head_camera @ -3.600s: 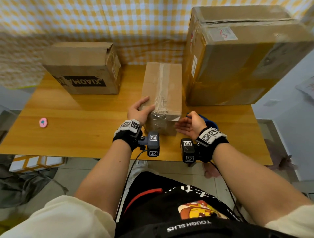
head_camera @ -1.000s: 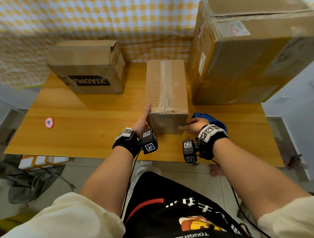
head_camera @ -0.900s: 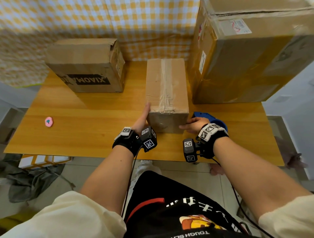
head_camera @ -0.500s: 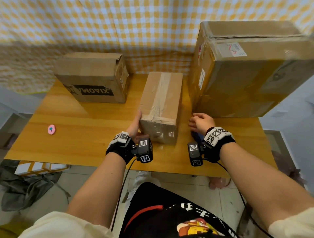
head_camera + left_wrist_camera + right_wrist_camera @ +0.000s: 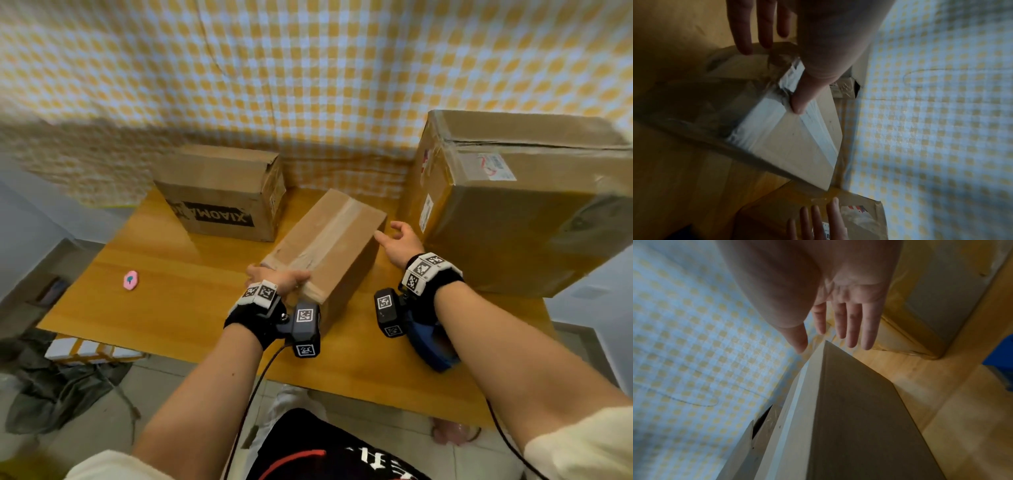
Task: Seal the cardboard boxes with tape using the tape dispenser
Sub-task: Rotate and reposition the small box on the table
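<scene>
The narrow cardboard box (image 5: 329,240) lies slantwise on the table, clear tape running along its top seam. My left hand (image 5: 277,278) grips its near end, thumb (image 5: 797,104) pressed on the taped top edge (image 5: 797,138) and the other fingers down the side. My right hand (image 5: 400,236) is open with straight fingers (image 5: 838,321) beside the box's far right corner (image 5: 849,418); whether it touches is unclear. The blue tape dispenser (image 5: 431,346) lies on the table under my right wrist, held by neither hand.
A large taped box (image 5: 513,205) stands at the right, close to my right hand. A box printed XIAOMI (image 5: 222,195) sits at the back left. A small pink object (image 5: 130,280) lies on the left of the wooden table (image 5: 164,301). A checked cloth hangs behind.
The narrow box has been swung from straight to slantwise, its near end moving left. My right hand rose from beside the dispenser to the box's far corner. My left hand now wraps the near end.
</scene>
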